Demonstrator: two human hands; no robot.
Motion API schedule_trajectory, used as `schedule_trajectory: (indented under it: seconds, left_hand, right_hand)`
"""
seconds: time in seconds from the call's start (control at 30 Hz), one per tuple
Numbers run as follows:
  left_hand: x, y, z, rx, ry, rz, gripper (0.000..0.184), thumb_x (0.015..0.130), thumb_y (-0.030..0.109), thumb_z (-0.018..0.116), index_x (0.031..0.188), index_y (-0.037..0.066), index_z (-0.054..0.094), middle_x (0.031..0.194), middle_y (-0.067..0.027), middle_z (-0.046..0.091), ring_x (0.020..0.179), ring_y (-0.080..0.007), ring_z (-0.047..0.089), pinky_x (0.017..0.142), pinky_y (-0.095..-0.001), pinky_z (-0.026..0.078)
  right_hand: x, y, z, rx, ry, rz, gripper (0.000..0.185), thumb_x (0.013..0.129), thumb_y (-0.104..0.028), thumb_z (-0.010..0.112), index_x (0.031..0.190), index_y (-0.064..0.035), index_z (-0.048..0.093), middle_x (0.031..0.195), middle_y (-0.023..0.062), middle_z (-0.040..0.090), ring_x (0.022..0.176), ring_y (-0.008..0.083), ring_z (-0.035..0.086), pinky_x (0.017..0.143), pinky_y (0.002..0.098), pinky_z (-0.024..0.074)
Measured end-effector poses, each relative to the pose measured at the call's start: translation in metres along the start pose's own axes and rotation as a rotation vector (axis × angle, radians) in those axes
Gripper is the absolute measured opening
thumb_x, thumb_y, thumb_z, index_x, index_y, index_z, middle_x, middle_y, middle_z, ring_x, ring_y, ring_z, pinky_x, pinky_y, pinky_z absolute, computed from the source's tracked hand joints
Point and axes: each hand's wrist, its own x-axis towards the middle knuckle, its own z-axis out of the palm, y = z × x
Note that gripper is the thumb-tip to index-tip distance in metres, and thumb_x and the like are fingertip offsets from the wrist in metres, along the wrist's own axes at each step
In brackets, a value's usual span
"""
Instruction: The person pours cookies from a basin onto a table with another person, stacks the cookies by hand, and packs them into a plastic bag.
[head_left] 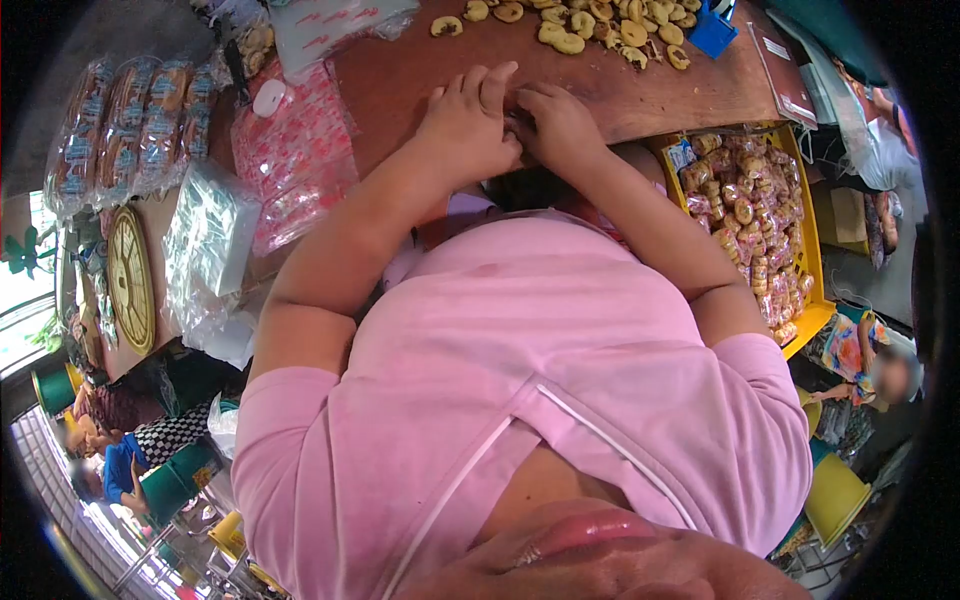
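Note:
My left hand [467, 122] rests at the near edge of the brown table [400, 75], its fingers stretched forward and apart. Close against it, my right hand [562, 125] has curled fingers that meet the left hand's inner side. Whatever lies between the two hands, if anything, is hidden. Beyond them, several round golden pastries [633, 33], some with a dark filling, are spread loose at the table's far side. To the left of my left hand lie pink-and-red patterned plastic wrappers [292, 150] with a white oval object [269, 98] on top.
A yellow crate [815, 245] full of wrapped pastries [750, 215] stands at right. A blue plastic piece [712, 32] lies by the loose pastries. Clear bags [212, 230], packed long baked goods [135, 130] and an oval clock-like object [132, 280] are at left. Other people sit behind.

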Motion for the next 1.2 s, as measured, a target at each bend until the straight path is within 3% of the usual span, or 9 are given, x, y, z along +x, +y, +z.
schedule_trajectory:
  seconds: [0.33, 0.63, 0.83, 0.93, 1.03, 1.2]
  left_hand:
    - [-0.001, -0.006, 0.001, -0.118, 0.126, 0.054, 0.081, 0.071, 0.025, 0.07, 0.142, 0.006, 0.035, 0.124, -0.0212, 0.05, 0.116, -0.0408, 0.051, 0.094, -0.0565, 0.041]
    - [-0.002, -0.014, 0.002, -0.339, 0.096, 0.079, 0.076, 0.074, 0.024, 0.071, 0.14, 0.009, 0.037, 0.121, -0.018, 0.051, 0.112, -0.0383, 0.05, 0.095, -0.0557, 0.039]
    - [-0.005, -0.011, 0.003, -0.285, 0.183, 0.088, 0.075, 0.073, 0.018, 0.073, 0.14, 0.004, 0.041, 0.115, -0.0198, 0.056, 0.109, -0.038, 0.053, 0.1, -0.0508, 0.041]
    - [-0.002, -0.013, 0.003, -0.277, 0.123, 0.081, 0.067, 0.076, 0.024, 0.07, 0.136, 0.008, 0.043, 0.125, -0.0173, 0.053, 0.114, -0.038, 0.05, 0.096, -0.0537, 0.041]
    - [0.003, -0.015, 0.004, -0.213, 0.059, 0.089, 0.064, 0.078, 0.027, 0.067, 0.135, 0.007, 0.045, 0.126, -0.0169, 0.054, 0.116, -0.0381, 0.05, 0.097, -0.0541, 0.041]
    - [0.005, -0.006, -0.01, -0.114, 0.009, 0.101, 0.062, 0.08, 0.031, 0.064, 0.136, 0.008, 0.047, 0.126, -0.0173, 0.055, 0.119, -0.0383, 0.049, 0.099, -0.0541, 0.04]
  right_hand:
    - [0.002, -0.002, -0.003, -0.052, 0.004, -0.128, 0.029, 0.077, -0.009, 0.072, 0.106, -0.0059, 0.073, 0.104, 0.0131, 0.069, 0.09, 0.0358, 0.064, 0.08, 0.0439, 0.0525]
    - [-0.001, -0.001, 0.0, -0.076, 0.008, -0.146, 0.036, 0.069, -0.008, 0.073, 0.105, -0.0077, 0.074, 0.098, 0.0117, 0.067, 0.086, 0.0349, 0.063, 0.076, 0.0435, 0.052]
    - [0.0, 0.0, 0.003, -0.114, 0.019, -0.169, 0.034, 0.068, -0.007, 0.072, 0.102, -0.0061, 0.074, 0.099, 0.0116, 0.066, 0.088, 0.0349, 0.063, 0.076, 0.0448, 0.0519]
    - [-0.001, 0.001, 0.004, -0.137, 0.006, -0.164, 0.029, 0.068, -0.008, 0.072, 0.097, -0.0078, 0.074, 0.1, 0.0114, 0.065, 0.09, 0.0348, 0.062, 0.078, 0.0456, 0.0507]
    - [0.0, 0.002, 0.003, -0.138, -0.033, -0.172, 0.022, 0.069, -0.012, 0.072, 0.09, -0.0093, 0.074, 0.103, 0.011, 0.064, 0.095, 0.0349, 0.061, 0.081, 0.0463, 0.0489]
    - [-0.003, -0.012, -0.011, -0.163, -0.147, -0.093, 0.025, 0.074, -0.025, 0.067, 0.093, -0.0116, 0.077, 0.112, 0.0124, 0.064, 0.108, 0.0364, 0.058, 0.091, 0.0499, 0.0468]
